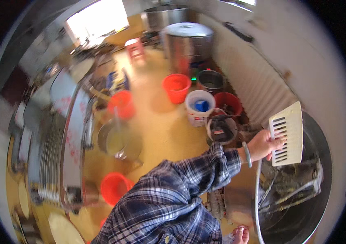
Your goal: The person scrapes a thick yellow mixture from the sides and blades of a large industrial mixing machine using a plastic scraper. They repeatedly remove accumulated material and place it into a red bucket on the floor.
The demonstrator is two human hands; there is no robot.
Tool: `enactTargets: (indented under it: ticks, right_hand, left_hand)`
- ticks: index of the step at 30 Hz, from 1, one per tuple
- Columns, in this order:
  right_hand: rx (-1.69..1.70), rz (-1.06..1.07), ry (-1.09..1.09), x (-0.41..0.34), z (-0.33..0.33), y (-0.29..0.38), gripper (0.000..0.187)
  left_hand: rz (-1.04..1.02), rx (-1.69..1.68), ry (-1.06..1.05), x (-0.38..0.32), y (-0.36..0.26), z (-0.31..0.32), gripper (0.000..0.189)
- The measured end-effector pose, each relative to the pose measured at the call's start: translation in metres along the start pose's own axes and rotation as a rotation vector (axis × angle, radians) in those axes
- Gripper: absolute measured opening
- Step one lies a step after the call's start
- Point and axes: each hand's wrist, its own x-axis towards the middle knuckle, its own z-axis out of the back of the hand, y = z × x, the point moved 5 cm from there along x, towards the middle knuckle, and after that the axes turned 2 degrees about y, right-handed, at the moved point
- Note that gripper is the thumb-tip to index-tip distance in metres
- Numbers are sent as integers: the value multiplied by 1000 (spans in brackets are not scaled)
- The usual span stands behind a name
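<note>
Stretched out to the right, my left hand point(266, 145) grips a pale, flat slotted plate point(292, 134), its fingers at the row of long slots. A light bangle circles the wrist below the rolled plaid sleeve. The plate is above a large dark round vat point(301, 219) with a pale rim. Inside the vat are dark wet material and a pale bar-like piece, partly hidden by the plate. Near the bottom edge, left of the vat, my right hand point(241, 234) shows with its fingers bent; whether it holds anything is unclear.
A white bucket point(198, 117) with something blue inside stands near an orange bucket point(176, 91), a dark bucket point(211, 81) and a large metal drum point(188, 48). A metal pot point(104, 141) and another orange bucket point(112, 190) are at the left. A ribbed radiator-like panel point(252, 67) lines the wall.
</note>
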Motion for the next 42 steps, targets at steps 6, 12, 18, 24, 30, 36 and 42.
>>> enactTargets:
  ticks: [6,12,18,24,30,36,42]
  right_hand:
    - [-196,-53,233,16,-29,-7,15]
    - [39,-101,539,46,-86,-56,18]
    - [23,-447,773,59,-154,-127,18]
    - [-299,-639,814,21,-283,-192,5]
    - [-248,-955,1067,-21,-408,-264,11]
    - [-652,-984,1083,-21,-498,-373,6]
    - [-731,-1014,1112,16,-566,-546,2]
  left_hand:
    - [-68,-255,-527,-135,-8,105,23]
    - [7,-217,-1025,-353,2,197,20]
    - [14,-268,-1643,-588,73,228,15]
    - [33,-300,-2183,-806,154,254,17]
    - [240,-460,-2450,-947,220,268,16]
    - [463,-467,-2440,-1002,270,321,22]
    - [720,-290,-2263,-1067,386,416,27]
